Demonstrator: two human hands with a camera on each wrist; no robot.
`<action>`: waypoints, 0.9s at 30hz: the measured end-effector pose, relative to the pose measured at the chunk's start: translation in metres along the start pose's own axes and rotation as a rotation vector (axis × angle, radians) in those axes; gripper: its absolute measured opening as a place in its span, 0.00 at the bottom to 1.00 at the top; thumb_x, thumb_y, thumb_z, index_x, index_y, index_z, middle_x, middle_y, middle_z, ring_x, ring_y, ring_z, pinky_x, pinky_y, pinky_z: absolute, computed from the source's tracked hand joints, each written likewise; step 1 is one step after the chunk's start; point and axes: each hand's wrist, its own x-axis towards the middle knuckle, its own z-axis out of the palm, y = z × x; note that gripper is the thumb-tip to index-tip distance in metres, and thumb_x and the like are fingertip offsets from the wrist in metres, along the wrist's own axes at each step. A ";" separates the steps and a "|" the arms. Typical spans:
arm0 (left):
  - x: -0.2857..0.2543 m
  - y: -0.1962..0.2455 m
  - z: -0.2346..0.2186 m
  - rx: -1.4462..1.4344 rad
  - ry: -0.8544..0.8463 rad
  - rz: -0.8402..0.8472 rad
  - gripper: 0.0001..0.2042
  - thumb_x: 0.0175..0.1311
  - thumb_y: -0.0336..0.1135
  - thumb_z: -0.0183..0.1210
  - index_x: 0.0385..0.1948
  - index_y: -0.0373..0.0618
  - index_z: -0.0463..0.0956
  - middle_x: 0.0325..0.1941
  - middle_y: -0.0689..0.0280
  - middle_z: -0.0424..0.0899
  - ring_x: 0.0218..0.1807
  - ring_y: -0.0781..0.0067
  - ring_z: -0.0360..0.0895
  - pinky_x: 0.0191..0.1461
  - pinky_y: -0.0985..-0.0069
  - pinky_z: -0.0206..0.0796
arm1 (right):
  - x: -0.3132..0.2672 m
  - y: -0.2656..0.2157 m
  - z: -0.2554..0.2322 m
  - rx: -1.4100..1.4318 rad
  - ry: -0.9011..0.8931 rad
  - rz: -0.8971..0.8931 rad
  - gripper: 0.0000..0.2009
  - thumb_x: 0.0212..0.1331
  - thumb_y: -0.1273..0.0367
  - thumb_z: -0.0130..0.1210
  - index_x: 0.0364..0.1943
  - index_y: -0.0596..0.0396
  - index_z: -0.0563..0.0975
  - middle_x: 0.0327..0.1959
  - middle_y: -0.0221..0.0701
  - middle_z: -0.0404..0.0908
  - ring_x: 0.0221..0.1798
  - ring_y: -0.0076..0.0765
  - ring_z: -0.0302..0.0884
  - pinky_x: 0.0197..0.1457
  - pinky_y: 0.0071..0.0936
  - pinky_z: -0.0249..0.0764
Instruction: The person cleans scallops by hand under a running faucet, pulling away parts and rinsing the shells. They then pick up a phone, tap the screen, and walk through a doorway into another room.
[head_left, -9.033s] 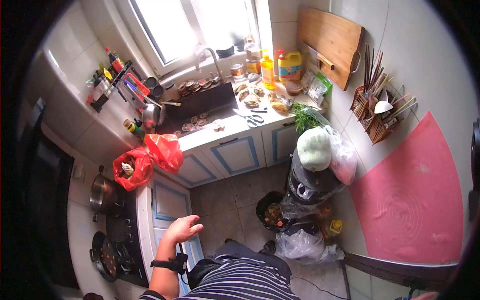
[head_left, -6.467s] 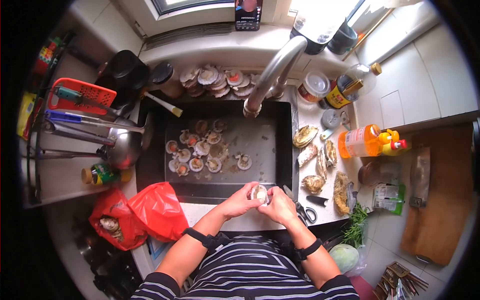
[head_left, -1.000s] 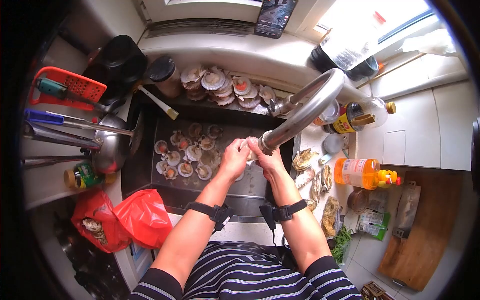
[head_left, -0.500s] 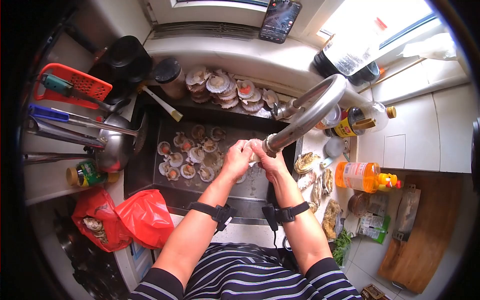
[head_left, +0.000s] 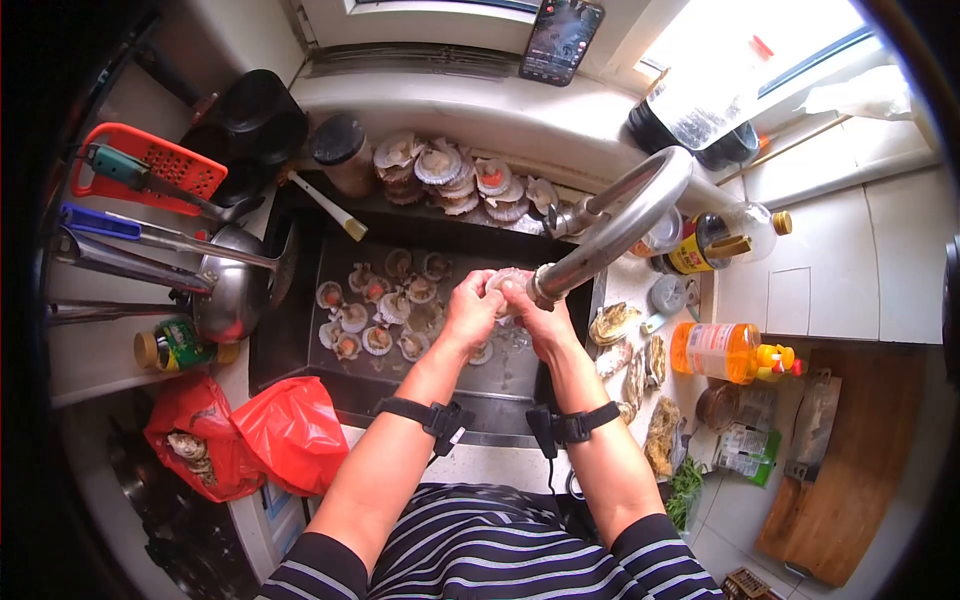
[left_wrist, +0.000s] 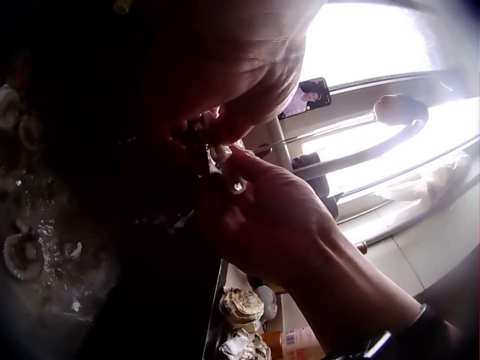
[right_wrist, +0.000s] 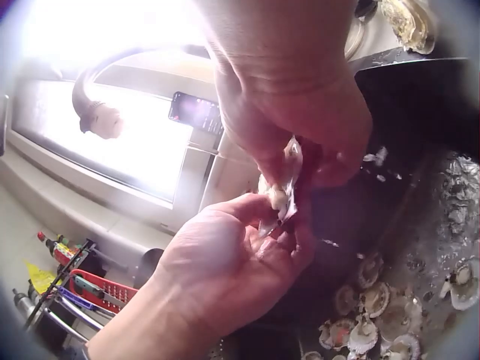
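Observation:
Both hands meet over the black sink (head_left: 290, 330), just under the spout of the steel faucet (head_left: 610, 225). My left hand (head_left: 472, 305) and right hand (head_left: 530, 310) together grip one half-shell scallop (head_left: 503, 282). In the right wrist view the scallop (right_wrist: 281, 191) is pinched between the fingers of both hands. The left wrist view shows the shell (left_wrist: 221, 157) only as a wet edge between the hands. Several opened scallops (head_left: 375, 305) lie on the sink floor to the left. More scallops (head_left: 455, 180) are stacked on the sink's far ledge.
Oysters (head_left: 625, 345) lie on the counter right of the sink, by an orange bottle (head_left: 725, 350) and a soy bottle (head_left: 715, 240). A steel ladle (head_left: 225, 295) and utensils sit at left. Red bags (head_left: 250, 440) hang at the lower left. A phone (head_left: 560, 38) leans on the windowsill.
Both hands with the scallop have risen slightly and moved closer under the faucet spout. Splashes of water now show on the sink floor below them.

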 end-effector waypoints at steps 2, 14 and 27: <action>0.000 0.000 -0.002 -0.028 -0.026 -0.008 0.16 0.56 0.23 0.52 0.48 0.37 0.72 0.45 0.64 0.79 0.46 0.76 0.76 0.51 0.77 0.67 | 0.001 0.000 -0.002 0.013 -0.007 0.000 0.13 0.56 0.63 0.61 0.44 0.45 0.77 0.37 0.21 0.79 0.38 0.21 0.73 0.36 0.25 0.66; -0.008 0.004 -0.006 0.046 -0.062 -0.004 0.13 0.56 0.22 0.52 0.43 0.37 0.76 0.38 0.69 0.81 0.38 0.80 0.75 0.44 0.81 0.66 | -0.009 -0.015 0.000 0.142 -0.049 0.125 0.11 0.49 0.71 0.63 0.38 0.51 0.78 0.32 0.23 0.79 0.29 0.20 0.71 0.31 0.21 0.65; -0.010 0.009 -0.013 0.329 -0.042 -0.069 0.13 0.67 0.39 0.52 0.40 0.38 0.78 0.32 0.72 0.80 0.31 0.85 0.72 0.33 0.82 0.65 | -0.009 -0.008 0.005 -0.060 0.178 0.069 0.15 0.59 0.59 0.60 0.40 0.56 0.78 0.36 0.26 0.79 0.37 0.21 0.74 0.38 0.27 0.72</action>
